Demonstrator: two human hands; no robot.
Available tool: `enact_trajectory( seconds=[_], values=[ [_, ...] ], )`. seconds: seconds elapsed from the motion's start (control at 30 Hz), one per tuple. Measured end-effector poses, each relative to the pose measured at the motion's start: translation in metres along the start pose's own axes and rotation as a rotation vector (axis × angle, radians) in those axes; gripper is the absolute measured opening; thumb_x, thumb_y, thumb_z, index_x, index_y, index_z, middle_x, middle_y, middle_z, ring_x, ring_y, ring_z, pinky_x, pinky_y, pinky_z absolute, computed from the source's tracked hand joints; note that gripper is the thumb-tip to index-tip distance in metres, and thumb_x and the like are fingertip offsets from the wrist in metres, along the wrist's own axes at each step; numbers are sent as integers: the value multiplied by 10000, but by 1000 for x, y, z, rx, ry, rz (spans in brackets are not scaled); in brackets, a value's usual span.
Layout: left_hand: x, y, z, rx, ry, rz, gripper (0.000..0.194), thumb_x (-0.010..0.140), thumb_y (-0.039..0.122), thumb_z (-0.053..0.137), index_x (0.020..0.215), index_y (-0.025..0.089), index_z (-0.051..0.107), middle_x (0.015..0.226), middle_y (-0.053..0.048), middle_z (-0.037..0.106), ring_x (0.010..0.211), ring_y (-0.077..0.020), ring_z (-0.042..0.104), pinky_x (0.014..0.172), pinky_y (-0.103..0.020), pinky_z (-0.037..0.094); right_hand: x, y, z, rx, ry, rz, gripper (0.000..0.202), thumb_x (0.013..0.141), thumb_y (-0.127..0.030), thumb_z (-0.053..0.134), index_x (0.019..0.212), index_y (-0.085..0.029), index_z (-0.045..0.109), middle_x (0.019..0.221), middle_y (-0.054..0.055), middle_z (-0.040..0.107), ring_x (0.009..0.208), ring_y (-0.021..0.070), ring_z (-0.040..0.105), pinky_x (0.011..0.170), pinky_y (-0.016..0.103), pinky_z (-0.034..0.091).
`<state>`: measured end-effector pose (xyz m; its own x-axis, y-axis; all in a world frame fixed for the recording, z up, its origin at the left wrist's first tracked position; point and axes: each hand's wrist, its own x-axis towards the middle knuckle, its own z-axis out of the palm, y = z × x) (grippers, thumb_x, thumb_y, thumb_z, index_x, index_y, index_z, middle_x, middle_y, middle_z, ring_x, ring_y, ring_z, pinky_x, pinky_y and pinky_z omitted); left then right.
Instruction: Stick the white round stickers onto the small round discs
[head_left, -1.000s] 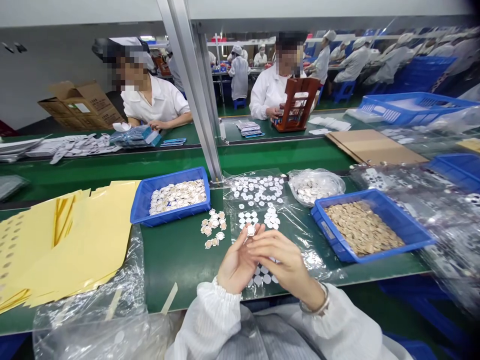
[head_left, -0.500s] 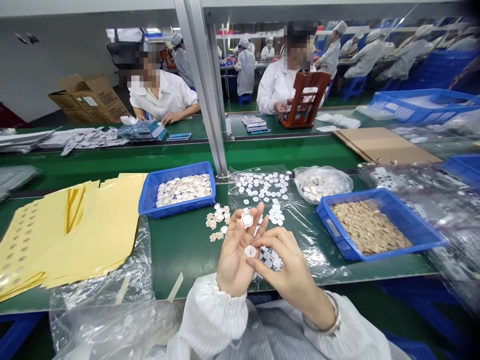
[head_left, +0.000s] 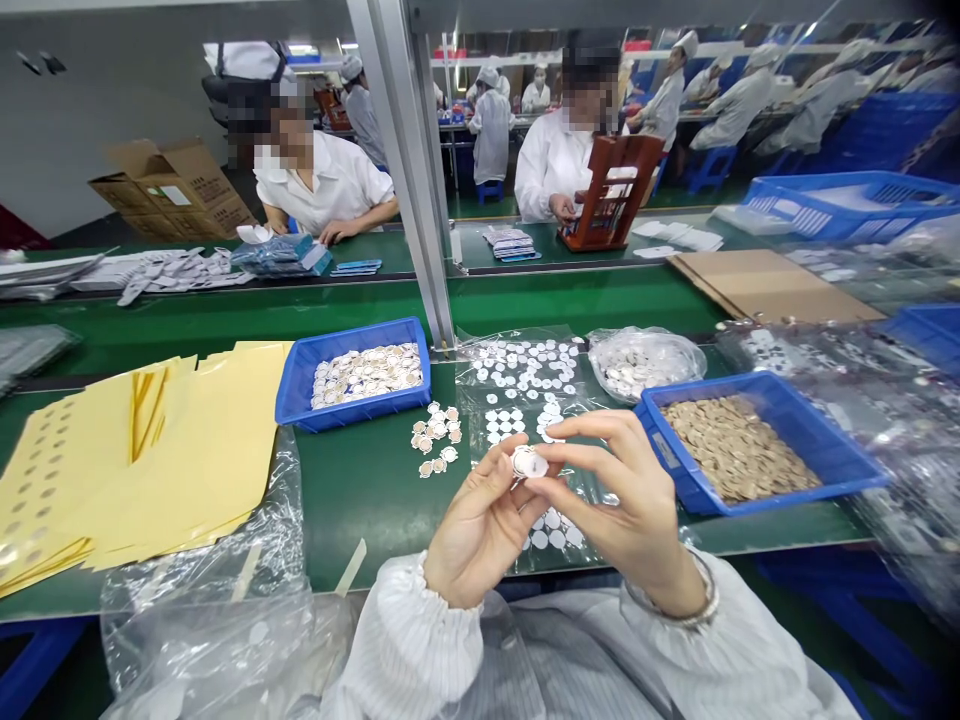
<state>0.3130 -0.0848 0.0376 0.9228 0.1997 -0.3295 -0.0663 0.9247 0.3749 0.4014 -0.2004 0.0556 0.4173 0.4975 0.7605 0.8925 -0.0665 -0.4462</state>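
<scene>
Left hand (head_left: 472, 535): palm turned up; thumb and fingers clamped on the rim of the piece (head_left: 518, 457).
Right hand (head_left: 637, 500): thumb and index finger together on the edge of the disc (head_left: 535, 463); other fingers spread.
Piece and disc: between the hands, raised above the bench (head_left: 337, 520); disc overlaps the face of the piece. Exact alignment cannot be told.
Loose pieces (head_left: 436, 431): small group on the bench, in front of the left bin.
Left bin (head_left: 360, 412): blue; holds pale round pieces.
Right bin (head_left: 814, 430): blue; holds tan round parts.
Film (head_left: 600, 400): clear, flat on the bench between the bins; white discs (head_left: 505, 425) lie on it, partly behind the hands.
Bag (head_left: 694, 362): clear, beside the film, behind the right bin; white parts inside.
Yellow sheets (head_left: 217, 440): stacked at far left.
Cardboard (head_left: 776, 287): flat, behind the right bin.
Opposite side: two persons in white, seated; brown stand (head_left: 615, 195) upright before the right one.
</scene>
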Motion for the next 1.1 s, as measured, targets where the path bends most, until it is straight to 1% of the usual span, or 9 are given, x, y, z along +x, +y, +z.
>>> enact_trajectory(
  seconds=[0.1,0.23,0.4,0.67,0.83,0.97,1.1],
  values=[
    [-2,2,2,-27,-35,-27,217,910,105,479,910,164,688,879,-56,756,889,-164,719,779,-231,569,5,-3,-2,-9,11,-35,183,790,-229,727,951,-234,640,951,51,672,908,224,597,771,415,488],
    [-5,3,4,-26,-32,-34,198,907,114,490,924,166,681,872,-54,754,889,-167,719,778,-226,568,11,-6,-5,-21,-2,-64,160,783,-245,737,904,-222,635,951,46,702,888,215,611,787,418,481],
    [-7,3,7,-7,-2,-29,180,908,124,488,931,173,660,862,-43,744,879,-165,720,787,-236,566,13,-6,-8,-11,-22,-71,144,794,-236,718,919,-240,646,955,30,714,897,211,626,821,422,483],
    [-8,2,7,13,22,-35,153,899,127,499,932,182,638,845,-36,736,888,-173,720,823,-259,564,13,-7,-9,11,-15,-60,111,806,-265,706,905,-247,658,934,25,724,872,210,639,790,417,494],
    [-8,2,8,-13,-8,-41,186,908,113,480,917,173,656,855,-43,746,879,-168,721,793,-240,566,13,-7,-9,17,-15,-67,129,797,-239,718,906,-228,649,932,32,723,871,207,637,790,410,492],
    [-8,2,8,-24,-8,-43,202,914,116,476,909,168,670,856,-48,750,876,-166,721,782,-230,562,13,-7,-9,18,-16,-64,128,798,-237,716,906,-239,648,929,24,723,862,205,638,787,409,494],
    [-8,1,7,-23,-20,-34,189,916,134,486,939,163,672,877,-48,747,869,-157,718,781,-219,558,13,-6,-8,21,-20,-75,138,801,-224,713,922,-231,646,926,24,724,861,193,628,784,400,497]
  ],
)
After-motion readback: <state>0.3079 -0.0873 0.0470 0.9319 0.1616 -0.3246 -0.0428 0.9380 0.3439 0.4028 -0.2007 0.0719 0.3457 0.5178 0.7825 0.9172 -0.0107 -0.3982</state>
